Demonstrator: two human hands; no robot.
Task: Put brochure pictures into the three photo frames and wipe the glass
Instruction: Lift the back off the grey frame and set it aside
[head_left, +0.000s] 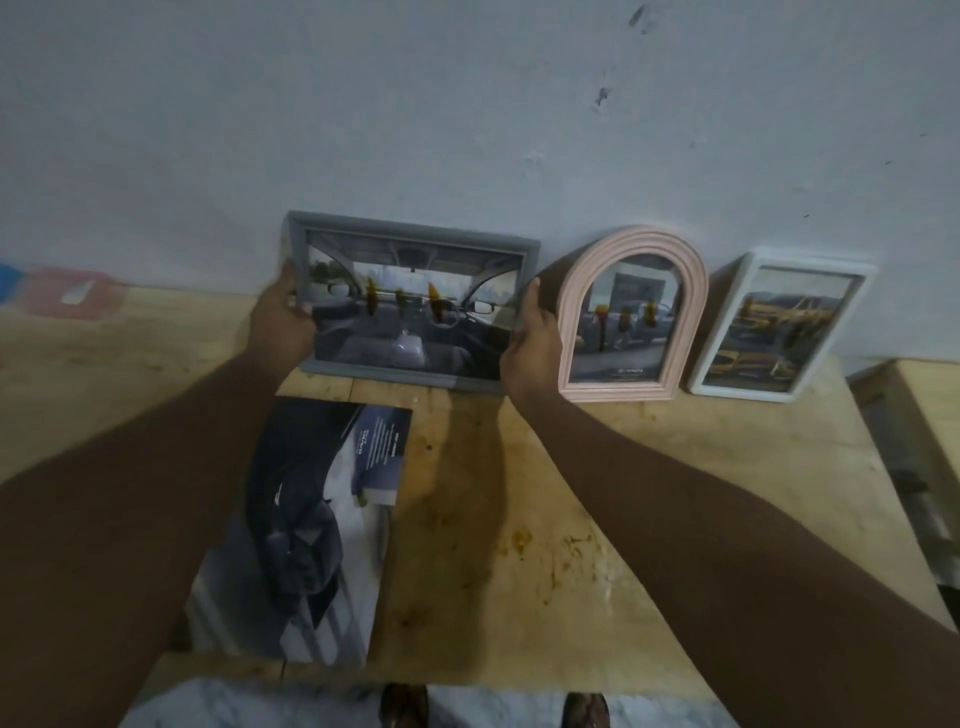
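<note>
A grey rectangular photo frame (410, 236) with a car-interior picture stands tilted against the wall, its lower edge on the wooden table (519, 493). My left hand (283, 317) grips its left side and my right hand (532, 348) grips its right side. To its right an arched pink frame (636, 244) with a car picture leans on the wall. A white rectangular frame (779, 260) holding a yellow-toned picture leans further right. A brochure (332, 561) lies on the table in front of the grey frame, with a dark blue cloth (296, 519) on top of it.
A pale wall (467, 104) rises directly behind the frames. A blurred red and blue object (67, 296) lies at the far left of the table. A wooden box-like piece (914, 415) sits off the table's right edge. Feet (405, 706) show below the front edge.
</note>
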